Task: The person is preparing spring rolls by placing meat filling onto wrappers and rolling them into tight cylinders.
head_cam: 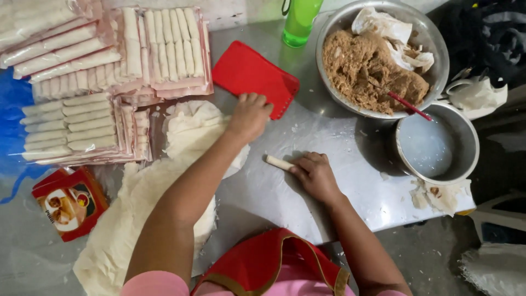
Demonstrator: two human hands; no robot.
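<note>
Left of the roll (279,163), the left hand (249,116) presses curled fingers onto the wrappers (189,129), while the right hand (316,174) pinches the roll on the counter (323,137); squeezing could burst it.

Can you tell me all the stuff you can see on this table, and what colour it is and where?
Bags of rolled wrappers: several clear packs of pale rolls, top left.
Wrapper sheets: one loose pile, off-white, left of middle.
Finished roll: one, pale, centre of the table.
Flat red card: one, red, top middle.
Bottle: one, green, top edge.
Big bowl: one, metal, holding brown filling, top right.
Small bowl: one, metal, pale liquid inside, right.
Spoon handle: one, red, in the filling.
Packet: one, red, lower left.
Table: one, grey metal.
Left hand: on the wrapper pile.
Right hand: touching the finished roll.
</note>
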